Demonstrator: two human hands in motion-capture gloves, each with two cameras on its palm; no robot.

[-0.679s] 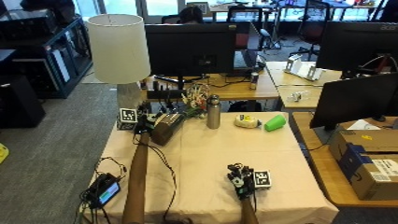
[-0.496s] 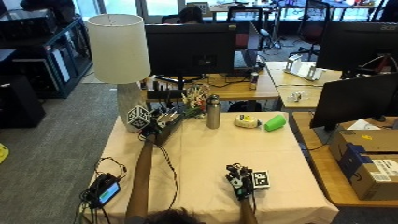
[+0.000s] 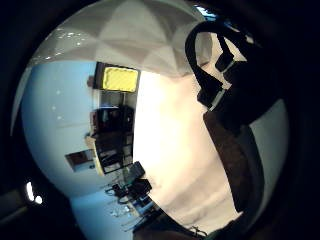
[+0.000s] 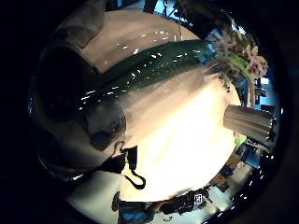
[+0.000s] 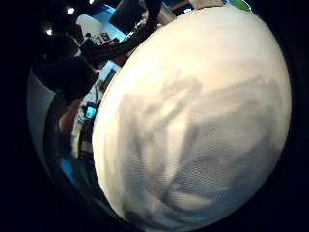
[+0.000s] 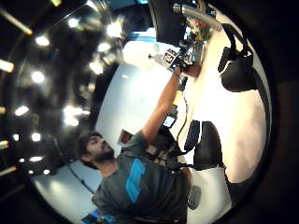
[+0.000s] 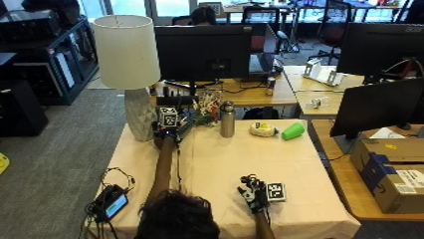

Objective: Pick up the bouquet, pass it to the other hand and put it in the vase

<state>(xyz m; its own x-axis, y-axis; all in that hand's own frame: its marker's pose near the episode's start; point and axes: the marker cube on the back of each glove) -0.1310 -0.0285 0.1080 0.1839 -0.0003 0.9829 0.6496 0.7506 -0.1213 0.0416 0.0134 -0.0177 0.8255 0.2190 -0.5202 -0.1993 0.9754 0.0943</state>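
At the table's far left corner, we are seeing a tall lamp (image 7: 127, 74) standing on the cloth. Just beside it, the left hand (image 7: 167, 130) is reaching out with its fingers curling around the bouquet (image 7: 204, 108), whose green wrapped stems are filling the left thumb side palm view. A metal bottle (image 7: 227, 119) is standing just beyond. Nearer us, the right hand (image 7: 254, 191) is resting on the table (image 7: 218, 164), fingers loosely relaxed, holding nothing.

A pale woven tablecloth (image 5: 203, 125) fills most of this palm view, its fine mesh weave plain and soft grey shadows lying across it. Past its edge a bare forearm (image 5: 72, 113) and a dark gloved hand (image 5: 63, 72) show; no fingers can be made out.
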